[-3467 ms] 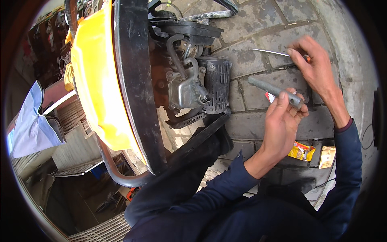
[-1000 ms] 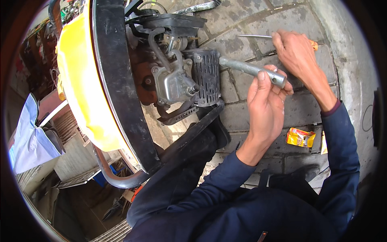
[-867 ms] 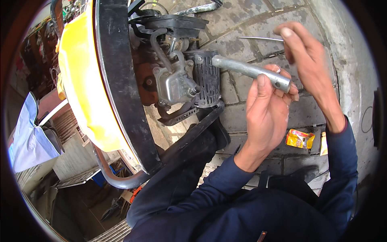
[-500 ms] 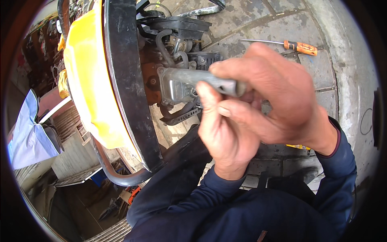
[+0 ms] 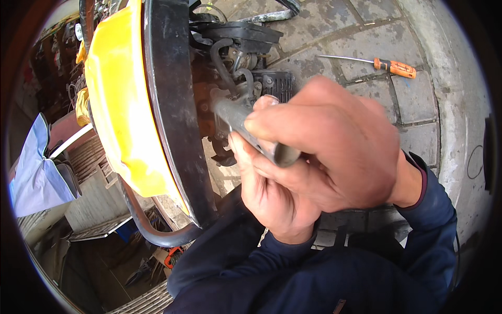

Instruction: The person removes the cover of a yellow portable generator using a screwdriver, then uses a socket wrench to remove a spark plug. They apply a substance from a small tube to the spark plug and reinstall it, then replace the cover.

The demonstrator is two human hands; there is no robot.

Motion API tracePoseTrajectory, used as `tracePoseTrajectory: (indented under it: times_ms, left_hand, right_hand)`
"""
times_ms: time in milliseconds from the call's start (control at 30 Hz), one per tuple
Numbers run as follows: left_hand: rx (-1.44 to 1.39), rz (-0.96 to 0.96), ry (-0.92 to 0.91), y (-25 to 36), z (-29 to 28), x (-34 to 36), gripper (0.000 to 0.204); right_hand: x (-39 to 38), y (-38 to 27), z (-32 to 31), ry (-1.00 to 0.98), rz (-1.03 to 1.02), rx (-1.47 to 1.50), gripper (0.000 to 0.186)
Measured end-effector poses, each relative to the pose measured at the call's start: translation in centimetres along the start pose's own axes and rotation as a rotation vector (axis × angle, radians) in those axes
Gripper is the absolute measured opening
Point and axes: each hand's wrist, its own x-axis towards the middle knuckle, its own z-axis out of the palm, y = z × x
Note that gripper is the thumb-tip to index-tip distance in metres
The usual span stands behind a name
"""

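My left hand (image 5: 274,204) and my right hand (image 5: 340,141) both grip a grey metal tube (image 5: 235,115), the right one lying over the left and hiding much of it. The tube slants from an open, hollow end near my fingers to a blurred far end over the engine (image 5: 240,78), around its orange-brown part and metal cover. Whether that end touches the engine I cannot tell. An orange-handled screwdriver (image 5: 395,68) lies on the paving beyond my right hand.
A black frame (image 5: 172,104) with a yellow panel (image 5: 120,99) and curved pipe (image 5: 151,230) stands at the left. Behind are a light-blue cloth (image 5: 39,172) and clutter. Grey paving (image 5: 355,36) runs beside a concrete strip (image 5: 447,104) and dark cable (image 5: 473,162).
My right hand has let go of the screwdriver and moved left onto the metal tube beside my left hand. Both hands and the tube have moved left, over the engine.
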Motion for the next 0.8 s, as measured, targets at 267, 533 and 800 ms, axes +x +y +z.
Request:
tracePoseTrajectory:
  times_ms: [267, 533, 800]
  left_hand:
    - [-0.3, -0.075, -0.023, -0.3, -1.7, 1.5, 0.044]
    - [-0.66, -0.226, -0.027, 0.1, -3.5, 3.7, 0.042]
    - [-0.766, -0.29, -0.063, 0.1, -4.3, 5.0, 0.037]
  right_hand:
    - [-1.4, 2.1, 4.7, 0.095, 0.045, 0.101, 0.035]
    - [-0.8, 2.4, 7.6, 0.043, 0.142, 0.179, 0.029]
    - [0.9, 4.7, 7.8, 0.093, 0.093, 0.196, 0.026]
